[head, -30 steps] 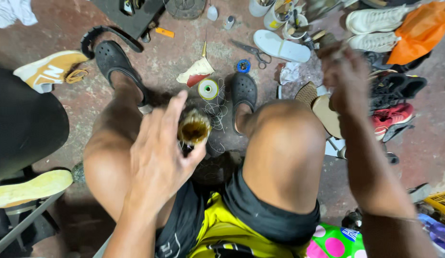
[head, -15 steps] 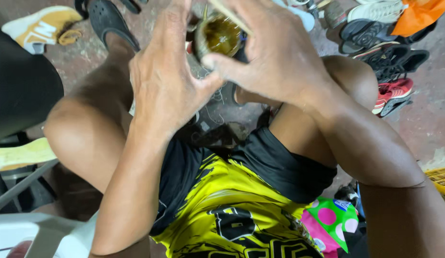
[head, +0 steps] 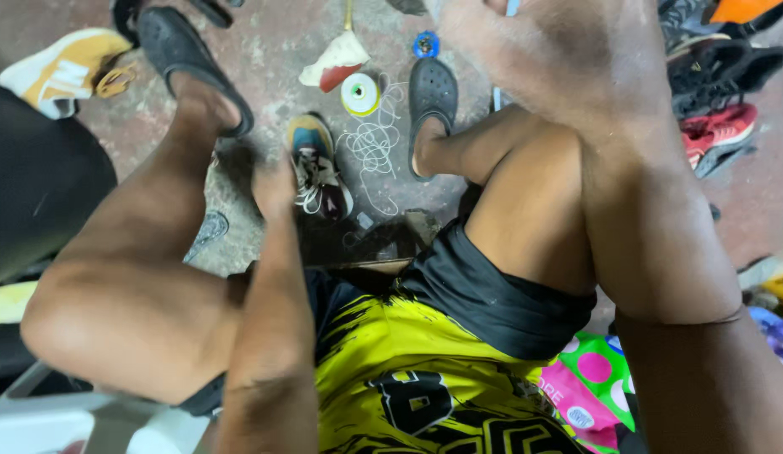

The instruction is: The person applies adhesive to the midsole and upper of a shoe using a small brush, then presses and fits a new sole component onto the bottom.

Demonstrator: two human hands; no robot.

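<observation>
Your left hand (head: 274,189) hangs low, blurred, just above a worn mesh sneaker (head: 317,168) on the rough concrete floor (head: 265,63); its grip is unclear. Your right hand (head: 560,59) looms close, fingers cropped, possibly pinching something pale.
</observation>
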